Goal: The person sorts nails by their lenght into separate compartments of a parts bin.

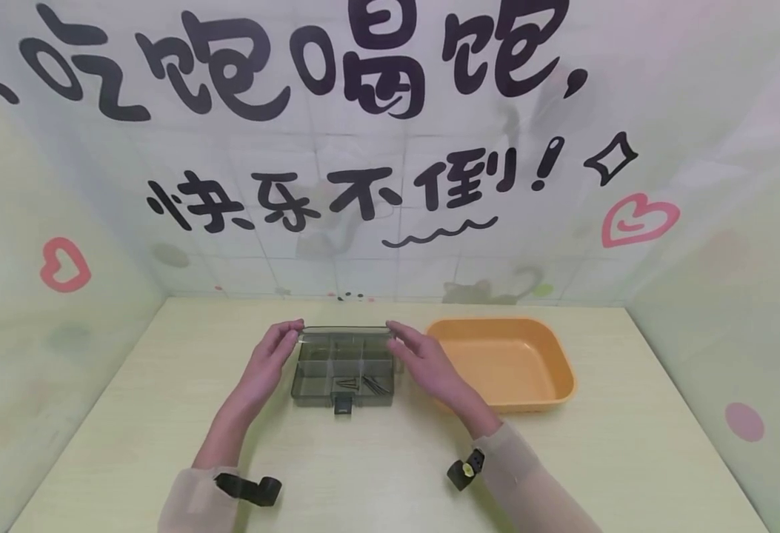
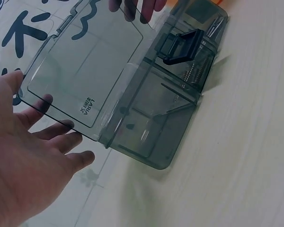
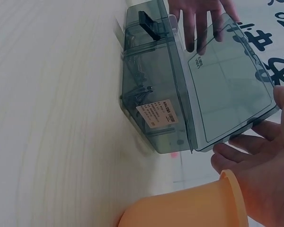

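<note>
A grey see-through compartment box [image 1: 312,400] stands on the table with its hinged lid [image 2: 85,71] raised. Dark screws [image 1: 376,386] lie in the front right compartment, and a few more [image 1: 347,383] are in the front middle one. At the lid's left edge my left hand [image 1: 266,364] holds on, thumb on the rim and fingers behind. My right hand [image 1: 435,370] holds the opposite edge in the same way. A black latch [image 1: 343,405] hangs at the box's front. The right wrist view shows a printed label [image 3: 157,113] on the box's underside or wall; I cannot tell which.
An orange tray [image 1: 550,396] sits just right of the box, beneath and beside my right hand and forearm. The pale table [image 1: 363,474] meets printed curtain walls [image 1: 376,274] at the back and on both sides.
</note>
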The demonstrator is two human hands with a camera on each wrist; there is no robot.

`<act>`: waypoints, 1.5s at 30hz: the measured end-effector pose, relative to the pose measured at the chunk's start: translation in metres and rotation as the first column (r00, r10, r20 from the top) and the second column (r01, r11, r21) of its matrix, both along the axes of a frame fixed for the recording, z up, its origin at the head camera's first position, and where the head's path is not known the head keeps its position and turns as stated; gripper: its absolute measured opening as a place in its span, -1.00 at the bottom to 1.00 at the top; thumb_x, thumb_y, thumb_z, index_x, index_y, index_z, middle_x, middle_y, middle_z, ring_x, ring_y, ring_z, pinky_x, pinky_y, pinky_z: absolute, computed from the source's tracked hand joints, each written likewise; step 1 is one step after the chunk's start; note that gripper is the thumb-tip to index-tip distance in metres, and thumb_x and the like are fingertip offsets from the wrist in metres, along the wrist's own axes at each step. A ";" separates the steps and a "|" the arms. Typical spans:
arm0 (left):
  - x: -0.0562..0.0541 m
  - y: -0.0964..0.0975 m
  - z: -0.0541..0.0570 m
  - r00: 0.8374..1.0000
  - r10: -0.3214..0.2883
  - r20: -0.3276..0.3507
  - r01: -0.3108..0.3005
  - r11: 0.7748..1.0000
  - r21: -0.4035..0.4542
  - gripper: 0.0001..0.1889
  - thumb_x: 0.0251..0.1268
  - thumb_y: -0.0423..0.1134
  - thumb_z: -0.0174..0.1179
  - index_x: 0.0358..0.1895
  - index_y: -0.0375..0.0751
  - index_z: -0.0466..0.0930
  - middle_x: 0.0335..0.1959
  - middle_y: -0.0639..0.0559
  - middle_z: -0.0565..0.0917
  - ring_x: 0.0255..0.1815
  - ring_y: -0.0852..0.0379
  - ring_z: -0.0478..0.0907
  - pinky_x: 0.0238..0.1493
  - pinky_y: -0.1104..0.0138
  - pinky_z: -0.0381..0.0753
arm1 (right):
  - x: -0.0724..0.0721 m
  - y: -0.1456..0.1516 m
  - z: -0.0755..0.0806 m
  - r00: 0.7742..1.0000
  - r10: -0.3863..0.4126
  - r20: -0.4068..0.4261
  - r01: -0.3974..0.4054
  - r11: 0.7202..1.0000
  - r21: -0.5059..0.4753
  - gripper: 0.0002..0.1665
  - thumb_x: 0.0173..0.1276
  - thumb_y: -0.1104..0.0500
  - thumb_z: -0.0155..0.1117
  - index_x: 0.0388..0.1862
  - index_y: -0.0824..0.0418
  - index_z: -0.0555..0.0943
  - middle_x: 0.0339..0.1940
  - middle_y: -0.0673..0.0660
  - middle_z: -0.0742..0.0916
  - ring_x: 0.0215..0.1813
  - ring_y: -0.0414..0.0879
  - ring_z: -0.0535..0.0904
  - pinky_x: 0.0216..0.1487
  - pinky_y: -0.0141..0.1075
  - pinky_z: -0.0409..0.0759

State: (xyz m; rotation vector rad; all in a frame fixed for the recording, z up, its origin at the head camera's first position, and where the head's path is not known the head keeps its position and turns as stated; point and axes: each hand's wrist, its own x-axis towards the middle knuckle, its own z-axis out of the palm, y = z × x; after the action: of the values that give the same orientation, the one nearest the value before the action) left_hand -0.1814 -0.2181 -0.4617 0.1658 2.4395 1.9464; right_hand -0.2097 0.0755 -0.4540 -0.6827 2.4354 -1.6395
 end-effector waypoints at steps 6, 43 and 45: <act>0.005 -0.003 -0.003 1.000 -0.005 0.012 0.005 1.000 -0.002 -0.41 0.71 0.03 -0.13 0.49 -0.37 0.19 0.61 -0.28 0.12 0.63 -0.30 -0.05 0.55 -0.19 -0.07 | 0.003 0.001 0.000 1.000 0.014 -0.017 -0.014 1.000 0.023 -0.36 0.65 0.05 0.10 0.54 0.34 0.33 0.52 0.26 0.44 0.54 0.21 0.31 0.51 0.04 0.25; 0.026 -0.004 -0.030 0.974 -0.063 -0.219 -0.034 0.910 -0.414 -0.54 0.54 -0.38 0.15 0.41 -0.45 0.42 0.56 -0.19 0.27 0.60 -0.24 0.08 0.46 -0.14 0.15 | 0.020 -0.006 -0.004 0.898 0.223 -0.380 0.066 0.785 0.616 -0.48 0.49 0.20 0.31 0.31 0.46 0.55 0.43 0.36 0.51 0.44 0.23 0.44 0.44 0.00 0.38; 0.027 -0.003 -0.030 0.964 -0.076 -0.255 -0.054 0.884 -0.465 -0.55 0.52 -0.41 0.15 0.39 -0.46 0.44 0.54 -0.21 0.31 0.59 -0.25 0.12 0.45 -0.15 0.19 | 0.021 -0.008 -0.005 0.885 0.231 -0.405 0.089 0.769 0.633 -0.49 0.49 0.18 0.31 0.30 0.46 0.56 0.42 0.36 0.53 0.44 0.21 0.45 0.45 -0.01 0.38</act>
State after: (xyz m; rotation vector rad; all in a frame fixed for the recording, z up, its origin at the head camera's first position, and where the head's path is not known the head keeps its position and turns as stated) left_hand -0.1548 -0.2207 -0.4919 0.4542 2.9858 1.3370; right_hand -0.1882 0.0678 -0.4586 -1.1069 2.9693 -0.5318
